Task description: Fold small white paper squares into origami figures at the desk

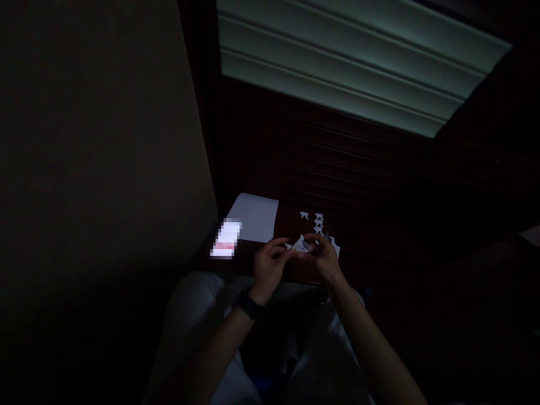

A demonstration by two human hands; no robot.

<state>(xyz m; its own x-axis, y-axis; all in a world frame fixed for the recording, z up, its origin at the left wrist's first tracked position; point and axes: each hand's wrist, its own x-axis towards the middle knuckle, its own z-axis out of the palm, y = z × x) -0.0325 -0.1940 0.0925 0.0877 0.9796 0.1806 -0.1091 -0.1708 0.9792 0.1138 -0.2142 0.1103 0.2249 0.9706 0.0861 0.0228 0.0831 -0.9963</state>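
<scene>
Between my hands is a small piece of folded white paper point(302, 244), held above the front edge of a dark table. My left hand point(269, 263), with a dark watch on its wrist, pinches the paper's left side with thumb and finger. From the right, my right hand point(324, 257) grips the same piece, its fingers curled around it. Just beyond my hands lie several small folded paper figures point(319, 223) in a column, and a single paper figure point(304, 215) sits to their left. The room is dim, so fine folds cannot be made out.
A white paper sheet point(256, 218) lies on the table's left, with a lit, blurred-out screen point(226, 239) at its near corner. More white paper point(334, 246) shows behind my right hand. A wall point(105, 124) rises at left; pale slats point(337, 62) stand behind.
</scene>
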